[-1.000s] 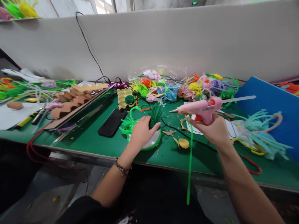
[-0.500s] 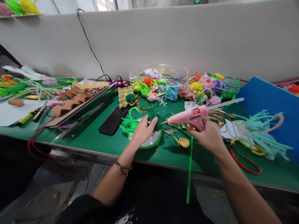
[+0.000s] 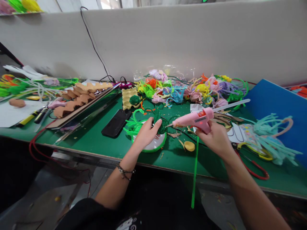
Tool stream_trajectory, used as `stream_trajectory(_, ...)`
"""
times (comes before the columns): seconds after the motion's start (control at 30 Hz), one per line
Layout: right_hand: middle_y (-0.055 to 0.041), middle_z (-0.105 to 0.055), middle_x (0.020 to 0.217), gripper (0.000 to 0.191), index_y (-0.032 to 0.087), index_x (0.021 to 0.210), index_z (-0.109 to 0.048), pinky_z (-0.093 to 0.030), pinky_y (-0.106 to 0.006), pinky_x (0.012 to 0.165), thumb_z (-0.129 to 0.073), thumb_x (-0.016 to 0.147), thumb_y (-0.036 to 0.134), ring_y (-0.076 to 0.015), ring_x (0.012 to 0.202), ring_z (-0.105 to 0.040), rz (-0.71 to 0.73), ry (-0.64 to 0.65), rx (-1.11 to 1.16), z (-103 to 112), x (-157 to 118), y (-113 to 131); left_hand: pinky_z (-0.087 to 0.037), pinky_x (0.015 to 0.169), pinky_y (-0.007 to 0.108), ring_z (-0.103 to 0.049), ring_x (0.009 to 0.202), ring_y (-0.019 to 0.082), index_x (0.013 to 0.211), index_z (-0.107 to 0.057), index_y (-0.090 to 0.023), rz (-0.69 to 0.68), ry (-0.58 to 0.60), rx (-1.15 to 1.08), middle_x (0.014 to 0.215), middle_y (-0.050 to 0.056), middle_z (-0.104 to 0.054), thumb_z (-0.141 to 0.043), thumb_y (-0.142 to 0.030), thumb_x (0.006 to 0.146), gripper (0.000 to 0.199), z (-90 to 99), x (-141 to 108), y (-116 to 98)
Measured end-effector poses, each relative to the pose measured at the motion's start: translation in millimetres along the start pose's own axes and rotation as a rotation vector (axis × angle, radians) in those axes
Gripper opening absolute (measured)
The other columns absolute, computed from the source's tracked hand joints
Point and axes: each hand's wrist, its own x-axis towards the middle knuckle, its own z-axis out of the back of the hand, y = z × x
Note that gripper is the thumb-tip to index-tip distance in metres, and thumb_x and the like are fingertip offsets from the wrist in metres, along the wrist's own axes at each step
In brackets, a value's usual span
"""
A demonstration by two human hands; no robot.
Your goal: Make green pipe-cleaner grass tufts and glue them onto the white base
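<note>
My left hand (image 3: 147, 132) is closed around a dark green pipe-cleaner piece (image 3: 163, 125), its strands sticking up past the fingers. Below that hand lies a round white disc (image 3: 151, 145) edged in bright green, with a bright green pipe-cleaner figure (image 3: 134, 125) on its left part. My right hand (image 3: 214, 137) grips a pink hot glue gun (image 3: 198, 119) with a red light lit on it. A clear glue stick (image 3: 231, 104) juts from its back. The gun's nozzle is at the right edge of the dark green piece; whether it touches I cannot tell.
A black phone (image 3: 115, 123) and brown egg-carton strips (image 3: 76, 102) lie to the left. Pipe-cleaner pieces (image 3: 176, 94) are heaped along the wall. Scissors (image 3: 254, 166) and a blue board (image 3: 273, 102) are at right. A green strip (image 3: 195, 175) hangs over the table edge.
Almost nothing differs. The glue gun and both hands keep nearly the same place, with the nozzle still at the dark green piece; the whole view shifts very slightly.
</note>
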Motion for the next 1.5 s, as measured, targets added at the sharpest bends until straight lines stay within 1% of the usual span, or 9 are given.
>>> stream_trajectory(0.13,0.0014,-0.044,0.044,0.033,0.023,0.055,-0.035,-0.027,-0.025,0.041,-0.053,0.057,0.051,-0.0131,0.039,-0.039,-0.009,0.022,0.000,0.2,-1.2,-1.8,-0.035,0.035,0.018,-0.057,0.040,0.012,0.064,-0.030,-0.022,0.031,0.006,-0.027,0.046,-0.010,-0.037,-0.044,-0.036,0.083,0.028,-0.3,0.2,-0.6)
stream_trajectory(0.33,0.0000,-0.043,0.047,0.018,0.024,0.058,-0.033,-0.026,-0.025,0.042,-0.043,0.060,0.039,-0.0148,0.042,-0.040,0.066,0.019,-0.048,1.3,1.1,-4.4,-0.038,0.039,0.018,-0.057,0.040,0.011,0.064,-0.030,-0.021,0.026,0.006,-0.028,0.046,-0.010,-0.037,-0.045,-0.037,0.083,0.029,0.8,0.8,0.9)
stream_trajectory(0.53,-0.0013,-0.044,0.048,0.013,0.023,0.059,-0.034,-0.028,-0.026,0.043,-0.040,0.061,0.034,-0.0159,0.044,-0.042,0.103,0.024,-0.045,2.5,1.7,-8.8,-0.036,0.039,0.018,-0.056,0.038,0.010,0.063,-0.029,-0.021,0.028,0.016,-0.058,0.045,-0.011,-0.035,-0.045,-0.037,0.083,0.030,1.2,0.5,2.1)
stream_trajectory(0.67,0.0002,-0.045,0.046,0.025,0.023,0.058,-0.035,-0.027,-0.025,0.042,-0.047,0.064,0.044,-0.0141,0.041,-0.041,0.089,0.039,-0.022,1.7,-0.1,-9.2,-0.033,0.037,0.017,-0.057,0.040,0.010,0.062,-0.028,-0.021,0.031,0.011,-0.052,0.047,-0.011,-0.034,-0.045,-0.037,0.083,0.031,2.2,0.1,0.8)
stream_trajectory(0.77,0.0017,-0.046,0.046,0.033,0.023,0.059,-0.036,-0.027,-0.025,0.042,-0.053,0.061,0.051,-0.0127,0.040,-0.040,0.071,0.070,-0.002,1.7,-0.7,-7.5,-0.032,0.036,0.016,-0.057,0.040,0.010,0.062,-0.029,-0.021,0.040,0.015,-0.054,0.048,-0.010,-0.034,-0.045,-0.038,0.083,0.031,2.6,-0.4,0.0)
stream_trajectory(1.0,-0.0001,-0.041,0.048,0.018,0.024,0.057,-0.031,-0.025,-0.027,0.044,-0.043,0.059,0.036,-0.0148,0.044,-0.038,0.112,0.049,-0.050,3.3,1.0,-5.4,-0.033,0.036,0.017,-0.057,0.039,0.010,0.062,-0.029,-0.021,0.053,0.012,-0.077,0.047,-0.010,-0.034,-0.046,-0.037,0.082,0.031,1.9,-1.4,1.1)
stream_trajectory(1.27,-0.0015,-0.043,0.051,0.015,0.024,0.058,-0.031,-0.028,-0.027,0.047,-0.042,0.062,0.034,-0.0163,0.047,-0.041,0.124,0.055,-0.045,3.5,-0.2,-9.0,-0.036,0.036,0.017,-0.057,0.041,0.010,0.063,-0.028,-0.021,0.028,0.014,-0.103,0.051,-0.010,-0.031,-0.046,-0.039,0.082,0.032,3.0,-2.1,2.8)
stream_trajectory(1.4,-0.0008,-0.041,0.050,0.015,0.024,0.058,-0.029,-0.029,-0.028,0.046,-0.042,0.062,0.032,-0.0163,0.047,-0.041,0.143,0.013,-0.049,3.7,-2.0,-6.2,-0.038,0.036,0.017,-0.057,0.040,0.011,0.063,-0.028,-0.021,0.036,0.015,-0.132,0.049,-0.010,-0.033,-0.047,-0.038,0.082,0.031,2.1,-2.1,4.8)
stream_trajectory(1.5,-0.0025,-0.045,0.055,0.011,0.023,0.061,-0.035,-0.033,-0.029,0.049,-0.043,0.065,0.030,-0.0181,0.053,-0.046,0.172,-0.028,-0.085,2.3,-4.3,-6.6,-0.038,0.034,0.017,-0.055,0.037,0.011,0.064,-0.030,-0.021,0.047,0.021,-0.153,0.047,-0.010,-0.035,-0.047,-0.035,0.082,0.029,1.5,-0.9,6.2)
